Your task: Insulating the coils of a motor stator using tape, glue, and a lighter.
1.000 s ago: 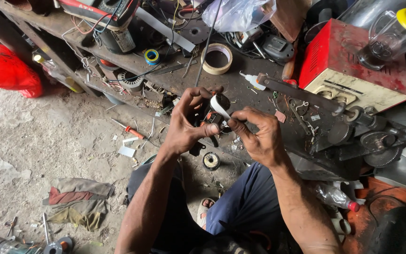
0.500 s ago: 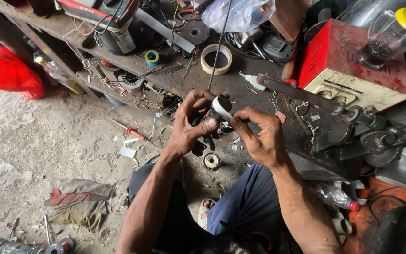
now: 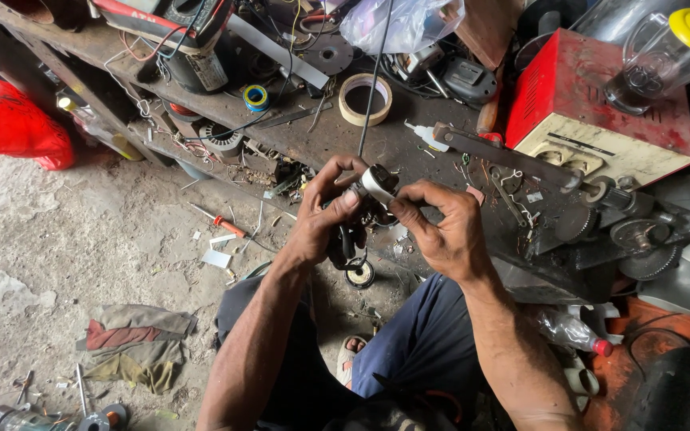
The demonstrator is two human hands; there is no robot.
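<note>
Left hand (image 3: pixel 325 219) and right hand (image 3: pixel 441 231) meet above the front edge of the desk (image 3: pixel 409 144), both clamped on a small white-and-black plug-like part (image 3: pixel 378 183) held between thumbs and fingertips. The part's long axis runs on a slant from upper left to lower right; its white end faces up and left, and its dark end lies toward the right hand. A thin black cable (image 3: pixel 373 88) rises from the part almost straight up the frame, across the desk. Dark fittings hang below the left hand, too small to make out.

Just beyond the hands on the desk lies a ring of pale tape (image 3: pixel 365 100), with a smaller blue-and-yellow tape roll (image 3: pixel 255 97) to its left. A red metal box (image 3: pixel 592 120) with a cream front stands to the right; a clear jug (image 3: pixel 656 56) with a yellow lid lies tilted on top of it, contents not discernible. A clear plastic bag (image 3: pixel 401 24) rests at the desk's far edge, contents unclear. On the floor: a red-handled screwdriver (image 3: pixel 221 223), a red bag (image 3: pixel 13 128), crumpled cloth (image 3: pixel 133 343), and a plastic bottle (image 3: pixel 573 331) with a red cap.
</note>
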